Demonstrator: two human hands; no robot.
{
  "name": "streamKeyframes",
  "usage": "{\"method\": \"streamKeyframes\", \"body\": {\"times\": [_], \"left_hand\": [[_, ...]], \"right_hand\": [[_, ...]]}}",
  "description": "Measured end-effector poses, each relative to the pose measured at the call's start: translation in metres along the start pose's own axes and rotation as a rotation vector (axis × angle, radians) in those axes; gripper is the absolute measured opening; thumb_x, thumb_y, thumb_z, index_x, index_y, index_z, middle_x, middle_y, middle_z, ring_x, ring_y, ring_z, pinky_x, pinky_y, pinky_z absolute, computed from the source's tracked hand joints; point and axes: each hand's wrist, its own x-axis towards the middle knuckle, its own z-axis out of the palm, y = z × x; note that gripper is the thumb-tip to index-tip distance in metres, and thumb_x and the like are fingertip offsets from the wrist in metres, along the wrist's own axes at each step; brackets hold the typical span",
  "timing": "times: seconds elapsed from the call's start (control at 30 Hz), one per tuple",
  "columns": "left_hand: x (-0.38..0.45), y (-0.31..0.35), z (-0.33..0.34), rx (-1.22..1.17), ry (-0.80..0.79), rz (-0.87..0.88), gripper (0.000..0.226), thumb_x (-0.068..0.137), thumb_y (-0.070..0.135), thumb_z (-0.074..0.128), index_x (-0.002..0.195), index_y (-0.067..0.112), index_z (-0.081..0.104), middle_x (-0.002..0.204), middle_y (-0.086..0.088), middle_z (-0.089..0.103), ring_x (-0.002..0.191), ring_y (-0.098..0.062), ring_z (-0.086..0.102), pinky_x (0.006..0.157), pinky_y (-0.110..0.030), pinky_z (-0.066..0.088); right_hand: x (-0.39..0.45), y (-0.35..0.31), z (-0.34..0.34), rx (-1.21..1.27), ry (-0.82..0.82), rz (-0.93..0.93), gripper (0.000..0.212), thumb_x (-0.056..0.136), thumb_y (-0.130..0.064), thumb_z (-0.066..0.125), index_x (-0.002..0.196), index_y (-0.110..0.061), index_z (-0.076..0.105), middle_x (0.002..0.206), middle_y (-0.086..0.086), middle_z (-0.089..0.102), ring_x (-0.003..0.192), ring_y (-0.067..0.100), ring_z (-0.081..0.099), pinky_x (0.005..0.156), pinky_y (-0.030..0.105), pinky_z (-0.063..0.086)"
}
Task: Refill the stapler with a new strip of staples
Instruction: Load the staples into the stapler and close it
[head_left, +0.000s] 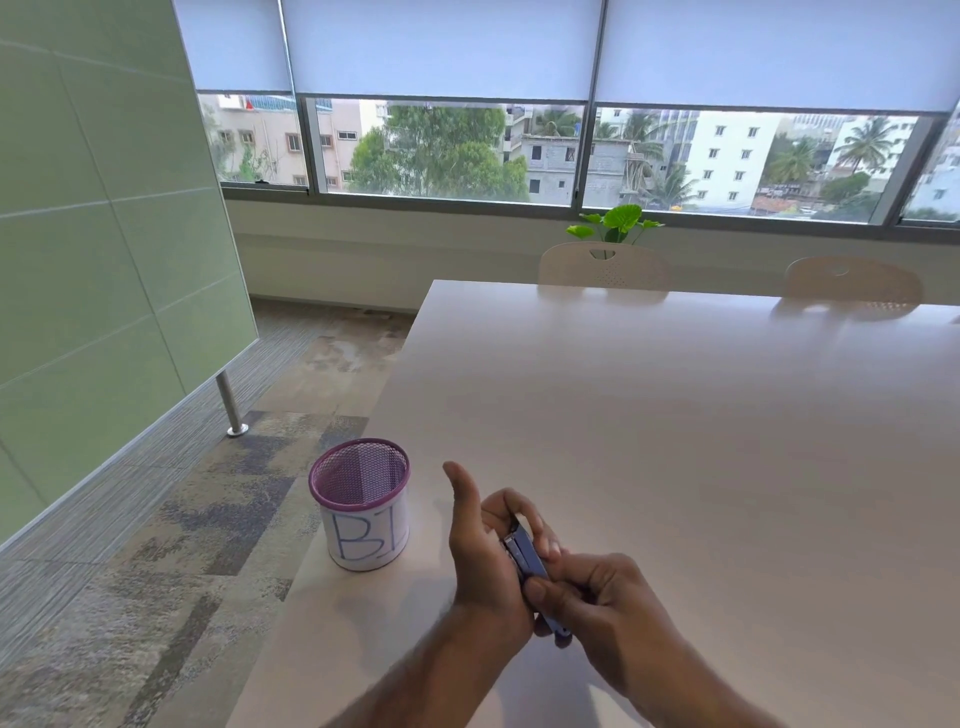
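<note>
A small blue-purple stapler (527, 558) is held between both hands just above the near left part of the white table (675, 415). My left hand (480, 551) wraps around its left side, thumb sticking up, fingers curled over the top. My right hand (597, 597) pinches the stapler's rear part from the right with thumb and fingers. The stapler's metal front end shows between the fingers. No strip of staples is visible; much of the stapler is hidden by my fingers.
A purple mesh cup (359, 506) with a white paper label marked "BI" stands at the table's left edge, left of my hands. Two pale chairs (605, 265) sit at the far side. A green partition (104, 234) stands on the left.
</note>
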Motion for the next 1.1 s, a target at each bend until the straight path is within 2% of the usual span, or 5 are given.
{"method": "streamKeyframes", "body": {"times": [0.27, 0.47, 0.77, 0.9, 1.1], "left_hand": [[0.003, 0.010, -0.003, 0.075, -0.006, -0.102, 0.073, 0.070, 0.080, 0.059, 0.059, 0.008, 0.060, 0.051, -0.011, 0.055, 0.050, -0.024, 0.055, 0.052, -0.030, 0.049], [0.005, 0.009, -0.007, 0.290, 0.043, -0.129, 0.070, 0.078, 0.077, 0.048, 0.058, 0.012, 0.067, 0.058, -0.012, 0.063, 0.059, -0.026, 0.062, 0.063, -0.034, 0.052], [-0.002, 0.015, -0.017, 1.042, -0.044, 0.458, 0.068, 0.085, 0.075, 0.042, 0.071, 0.014, 0.069, 0.065, 0.002, 0.071, 0.065, -0.010, 0.066, 0.062, -0.030, 0.054], [-0.002, 0.027, -0.034, 1.532, -0.011, 0.616, 0.048, 0.090, 0.063, 0.044, 0.102, 0.023, 0.069, 0.103, 0.008, 0.072, 0.099, -0.009, 0.062, 0.079, -0.023, 0.050], [-0.006, 0.031, -0.059, 1.994, -0.051, 0.275, 0.066, 0.098, 0.056, 0.036, 0.151, 0.017, 0.034, 0.160, -0.007, 0.035, 0.149, -0.022, 0.026, 0.122, -0.039, 0.020]], "right_hand": [[-0.002, 0.000, -0.002, 0.158, -0.016, 0.036, 0.028, 0.066, -0.036, 0.084, 0.085, -0.016, 0.082, 0.068, 0.013, 0.076, 0.064, 0.020, 0.069, 0.058, 0.026, 0.057], [-0.008, 0.005, 0.002, -0.289, 0.241, -0.074, 0.042, 0.056, -0.048, 0.082, 0.068, -0.009, 0.070, 0.057, 0.010, 0.072, 0.049, 0.027, 0.068, 0.049, 0.038, 0.059], [-0.016, 0.007, 0.002, -0.788, 0.295, -0.055, 0.044, 0.053, -0.051, 0.055, 0.057, -0.007, 0.062, 0.050, 0.005, 0.068, 0.044, 0.017, 0.061, 0.047, 0.031, 0.052], [-0.020, 0.009, 0.004, -0.896, 0.266, 0.023, 0.047, 0.050, -0.052, 0.051, 0.064, -0.011, 0.069, 0.056, 0.004, 0.072, 0.051, 0.017, 0.066, 0.050, 0.031, 0.056], [-0.024, 0.014, 0.010, -1.038, 0.254, 0.078, 0.048, 0.051, -0.056, 0.046, 0.056, -0.010, 0.057, 0.055, 0.006, 0.058, 0.056, 0.027, 0.055, 0.046, 0.029, 0.038]]}}
